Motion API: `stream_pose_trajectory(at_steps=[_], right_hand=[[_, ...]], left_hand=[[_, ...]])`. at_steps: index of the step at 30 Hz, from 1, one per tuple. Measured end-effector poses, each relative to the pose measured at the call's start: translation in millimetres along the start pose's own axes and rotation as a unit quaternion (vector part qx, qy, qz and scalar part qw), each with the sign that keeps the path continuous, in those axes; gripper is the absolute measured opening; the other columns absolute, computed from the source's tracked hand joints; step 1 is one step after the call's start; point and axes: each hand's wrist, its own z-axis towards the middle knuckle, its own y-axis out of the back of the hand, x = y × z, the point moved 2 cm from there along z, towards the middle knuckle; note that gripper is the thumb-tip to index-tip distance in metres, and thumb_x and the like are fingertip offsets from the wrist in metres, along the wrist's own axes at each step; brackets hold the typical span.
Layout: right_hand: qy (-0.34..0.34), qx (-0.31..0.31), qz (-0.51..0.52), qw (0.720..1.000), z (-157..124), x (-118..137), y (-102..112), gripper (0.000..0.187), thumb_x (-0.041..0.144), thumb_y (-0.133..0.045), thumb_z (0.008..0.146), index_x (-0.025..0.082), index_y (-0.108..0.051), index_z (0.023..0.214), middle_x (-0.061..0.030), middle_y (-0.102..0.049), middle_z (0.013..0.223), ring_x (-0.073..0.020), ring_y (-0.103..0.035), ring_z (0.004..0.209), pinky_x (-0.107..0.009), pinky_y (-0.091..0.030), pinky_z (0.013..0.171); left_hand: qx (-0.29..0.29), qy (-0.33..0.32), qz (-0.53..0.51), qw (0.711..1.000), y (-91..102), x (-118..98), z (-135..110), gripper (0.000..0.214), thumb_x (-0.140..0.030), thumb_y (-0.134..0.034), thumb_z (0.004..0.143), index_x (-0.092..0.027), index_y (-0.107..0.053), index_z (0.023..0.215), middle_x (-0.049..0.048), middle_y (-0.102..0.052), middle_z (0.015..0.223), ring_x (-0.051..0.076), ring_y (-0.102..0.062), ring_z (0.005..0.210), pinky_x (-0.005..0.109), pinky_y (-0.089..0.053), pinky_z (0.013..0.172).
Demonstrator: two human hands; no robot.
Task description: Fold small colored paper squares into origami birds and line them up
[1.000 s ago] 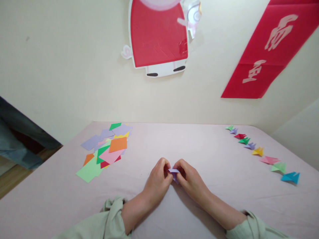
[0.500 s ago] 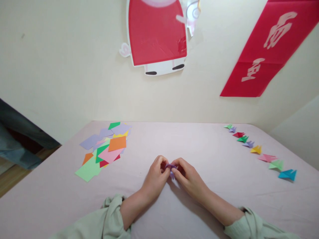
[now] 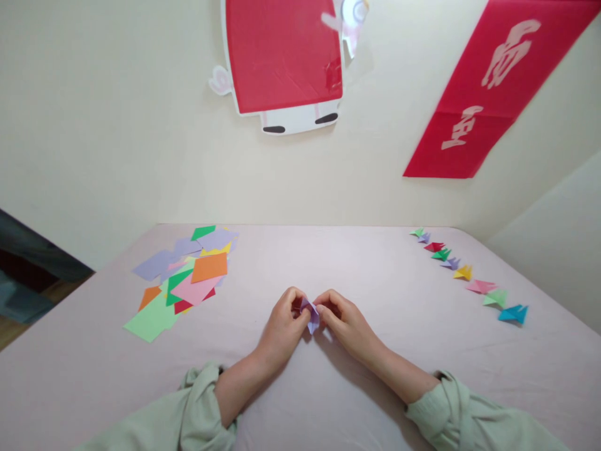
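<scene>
A small folded purple paper piece [image 3: 312, 315] is pinched between both hands just above the pale pink table [image 3: 385, 363]. My left hand [image 3: 282, 326] grips its left side with curled fingers. My right hand [image 3: 342, 322] grips its right side the same way. Both wrists rest near the table's middle, and pale green sleeves cover my forearms.
A loose pile of coloured paper squares [image 3: 183, 279] lies at the back left of the table. A row of several small folded paper shapes [image 3: 464, 272] runs along the right side, ending with a blue one [image 3: 513, 312]. Red decorations hang on the wall behind.
The purple piece has been turned and folded narrower between my fingers. The view has shifted slightly, so everything sits a little further left and up.
</scene>
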Motion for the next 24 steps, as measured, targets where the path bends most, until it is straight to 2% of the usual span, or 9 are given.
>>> stream_pose_trajectory(at_steps=[11,24], right_hand=[[0.001,0.004,0.008,1.000,0.2,2.2,-1.4,0.012,0.028,-0.055,0.090,0.017,-0.059,0.088,0.0020,-0.060,0.074,-0.0112,-0.057,0.064,-0.024,-0.045,0.063],[0.004,0.006,-0.017,1.000,0.2,-2.9,-2.3,0.006,0.023,-0.055,0.089,0.018,-0.059,0.088,0.0022,-0.059,0.073,-0.0117,-0.054,0.063,-0.023,-0.042,0.059]], left_hand=[[0.012,-0.015,0.010,1.000,0.9,-1.4,-0.6,0.009,-0.023,-0.053,0.087,-0.019,-0.052,0.080,-0.0021,-0.055,0.077,0.012,-0.056,0.071,0.024,-0.045,0.067],[0.011,-0.004,0.011,1.000,0.4,-1.5,-1.2,0.009,-0.022,-0.054,0.087,-0.019,-0.050,0.079,-0.0017,-0.055,0.077,0.013,-0.056,0.073,0.025,-0.045,0.067]])
